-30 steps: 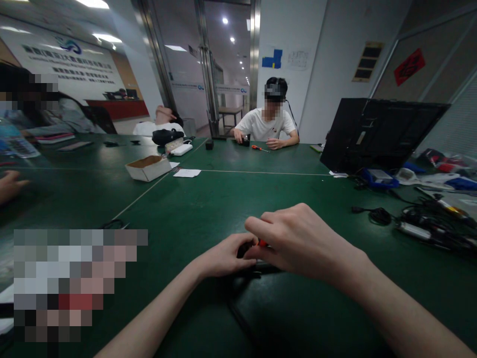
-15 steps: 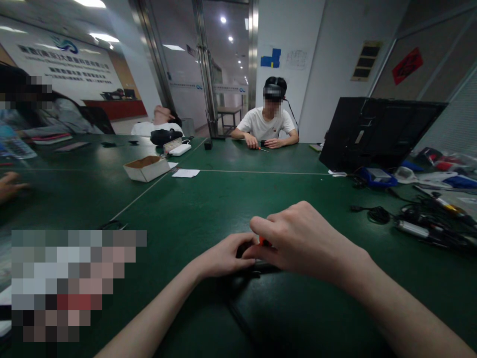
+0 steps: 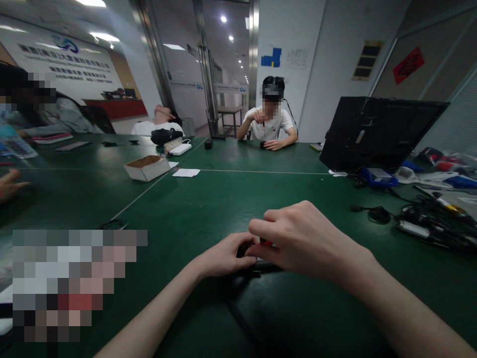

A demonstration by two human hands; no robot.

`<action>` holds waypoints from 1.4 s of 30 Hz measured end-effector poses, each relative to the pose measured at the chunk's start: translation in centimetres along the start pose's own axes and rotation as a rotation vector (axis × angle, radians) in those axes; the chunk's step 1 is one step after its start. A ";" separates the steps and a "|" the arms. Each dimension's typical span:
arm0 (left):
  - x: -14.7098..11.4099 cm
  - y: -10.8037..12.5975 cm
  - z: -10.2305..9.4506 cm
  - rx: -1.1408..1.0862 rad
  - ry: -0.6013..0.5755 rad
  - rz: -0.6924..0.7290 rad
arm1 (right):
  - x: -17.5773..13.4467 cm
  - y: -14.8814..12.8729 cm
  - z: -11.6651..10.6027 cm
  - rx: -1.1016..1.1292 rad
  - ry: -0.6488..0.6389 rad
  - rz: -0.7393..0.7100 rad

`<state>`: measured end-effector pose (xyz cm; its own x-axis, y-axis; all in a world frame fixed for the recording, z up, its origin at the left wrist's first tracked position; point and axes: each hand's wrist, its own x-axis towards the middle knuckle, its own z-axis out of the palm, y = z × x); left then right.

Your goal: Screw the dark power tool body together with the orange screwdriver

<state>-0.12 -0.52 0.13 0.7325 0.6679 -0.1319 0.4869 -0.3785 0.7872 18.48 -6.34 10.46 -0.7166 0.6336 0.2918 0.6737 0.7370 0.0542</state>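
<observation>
In our right hand (image 3: 298, 241) we clasp a red-handled tool (image 3: 266, 243), mostly hidden by the fingers, over a dark object (image 3: 270, 267) on the green counter (image 3: 167, 226). Our left hand (image 3: 221, 256) curls at that object's left end; we cannot tell how firmly it grips. Beyond, to our left, sits a white open box (image 3: 143, 171); a coiled black cable (image 3: 379, 215) lies to our right, near the black monitor (image 3: 376, 132).

A green tabletop (image 3: 231, 199) is strewn with an open box (image 3: 146, 173), white paper (image 3: 186, 173), black cables (image 3: 379, 215) and a blue device (image 3: 379, 177).
</observation>
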 end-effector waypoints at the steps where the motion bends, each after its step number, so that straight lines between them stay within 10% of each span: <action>1: 0.0 0.0 0.0 0.000 0.002 0.001 | 0.0 0.0 0.0 -0.004 -0.009 -0.004; 42: 0.3 -0.4 0.1 0.001 0.003 0.048 | -0.3 -0.3 -0.8 0.149 -0.098 -0.035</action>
<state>-0.07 -0.27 -0.33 0.7535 0.6510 -0.0922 0.4520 -0.4109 0.7917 18.60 -6.91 11.09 -0.7583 0.6213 0.1977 0.6189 0.7812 -0.0812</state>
